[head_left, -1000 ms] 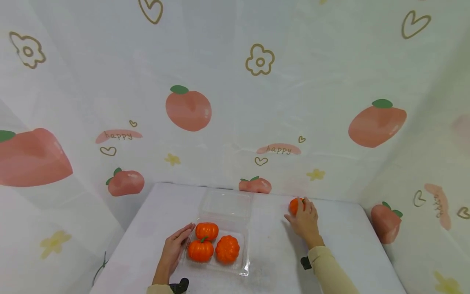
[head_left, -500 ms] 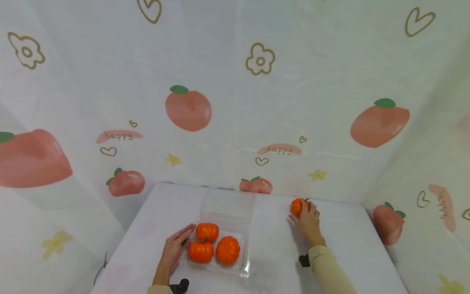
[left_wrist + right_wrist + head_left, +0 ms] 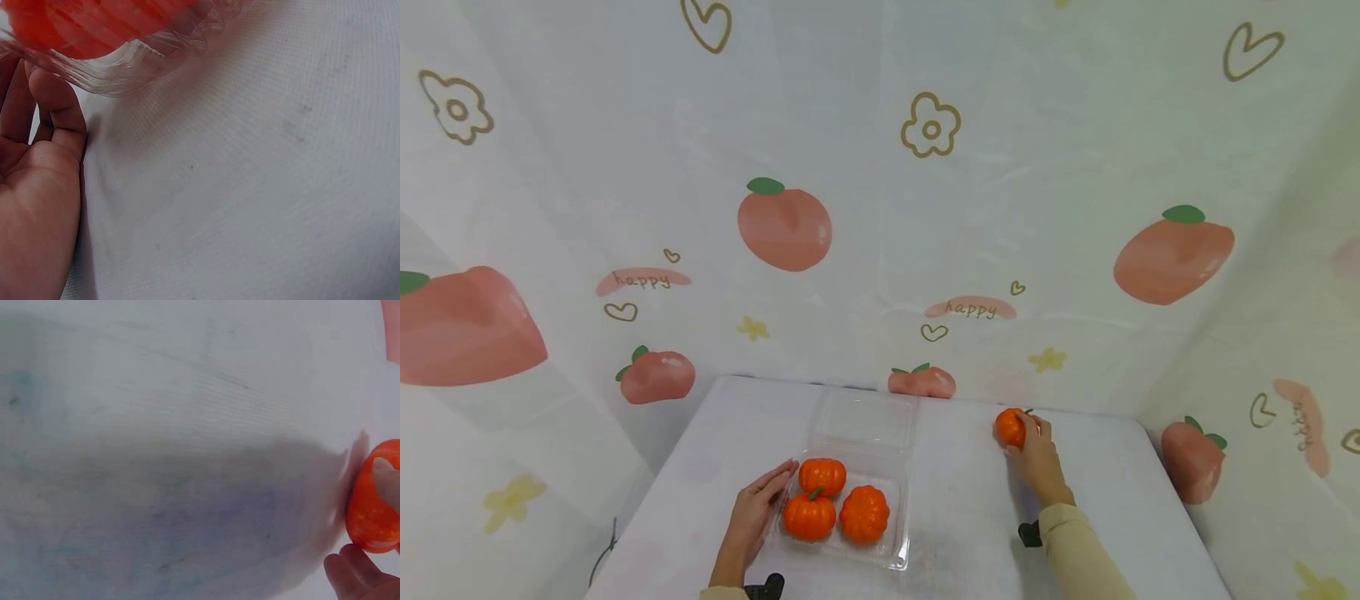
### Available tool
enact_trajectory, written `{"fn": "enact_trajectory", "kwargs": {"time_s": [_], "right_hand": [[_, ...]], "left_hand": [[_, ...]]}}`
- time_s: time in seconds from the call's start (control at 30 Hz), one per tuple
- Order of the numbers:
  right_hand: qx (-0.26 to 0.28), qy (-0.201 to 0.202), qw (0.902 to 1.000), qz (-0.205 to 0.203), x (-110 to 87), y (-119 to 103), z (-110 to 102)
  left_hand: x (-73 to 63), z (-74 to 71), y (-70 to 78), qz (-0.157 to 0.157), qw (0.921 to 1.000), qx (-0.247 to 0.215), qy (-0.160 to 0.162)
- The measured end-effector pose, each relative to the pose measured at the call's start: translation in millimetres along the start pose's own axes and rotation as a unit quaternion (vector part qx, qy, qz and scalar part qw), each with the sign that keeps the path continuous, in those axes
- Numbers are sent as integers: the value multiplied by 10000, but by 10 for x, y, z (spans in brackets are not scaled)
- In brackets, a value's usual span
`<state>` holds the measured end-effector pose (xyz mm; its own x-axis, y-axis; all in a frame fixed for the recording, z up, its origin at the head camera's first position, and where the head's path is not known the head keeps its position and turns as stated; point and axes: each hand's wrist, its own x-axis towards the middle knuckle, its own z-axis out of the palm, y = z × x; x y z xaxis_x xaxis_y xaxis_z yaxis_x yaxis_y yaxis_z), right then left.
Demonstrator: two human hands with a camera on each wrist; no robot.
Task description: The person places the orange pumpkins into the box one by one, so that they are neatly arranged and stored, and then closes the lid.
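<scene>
At the table's far right, my right hand [image 3: 1041,465] grips a small orange pumpkin [image 3: 1009,427] from its right side, the stem tipped to the right. The right wrist view shows that pumpkin [image 3: 370,515] between the thumb and the fingers [image 3: 353,570]. My left hand [image 3: 749,515] rests along the left side of a clear plastic clamshell box [image 3: 902,525], fingers nearly straight. Three more pumpkins sit inside: one at the back [image 3: 822,477], one at front left [image 3: 809,518], one at right [image 3: 864,515]. In the left wrist view, the fingertips [image 3: 53,94] are right at the box wall.
The box's clear lid [image 3: 867,423] lies folded back behind it. A white cloth covers the table [image 3: 955,492]. Behind and on both sides hang white curtains [image 3: 865,208] printed with peaches, flowers and hearts. A dark cord [image 3: 604,552] shows at the left.
My right hand has shifted slightly right, its fingers moving from over the pumpkin toward its right side. The pumpkin has moved a little right with it. The left hand and box stay put.
</scene>
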<state>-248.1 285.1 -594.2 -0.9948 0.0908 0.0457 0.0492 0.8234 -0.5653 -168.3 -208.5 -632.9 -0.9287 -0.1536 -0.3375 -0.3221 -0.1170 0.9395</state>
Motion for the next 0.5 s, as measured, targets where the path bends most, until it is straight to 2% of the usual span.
{"fn": "enact_trajectory", "kwargs": {"time_s": [0.13,0.37,0.5], "right_hand": [[181,-190,9994,228,36,27,-8],[563,-291,9956,690,42,119,-21],[747,-352,9935,779,65,126,-44]], "left_hand": [[-9,1,4,15,10000,36,63],[-13,14,-4,-131,9998,126,22],[-3,22,8,-116,9998,94,88]]}}
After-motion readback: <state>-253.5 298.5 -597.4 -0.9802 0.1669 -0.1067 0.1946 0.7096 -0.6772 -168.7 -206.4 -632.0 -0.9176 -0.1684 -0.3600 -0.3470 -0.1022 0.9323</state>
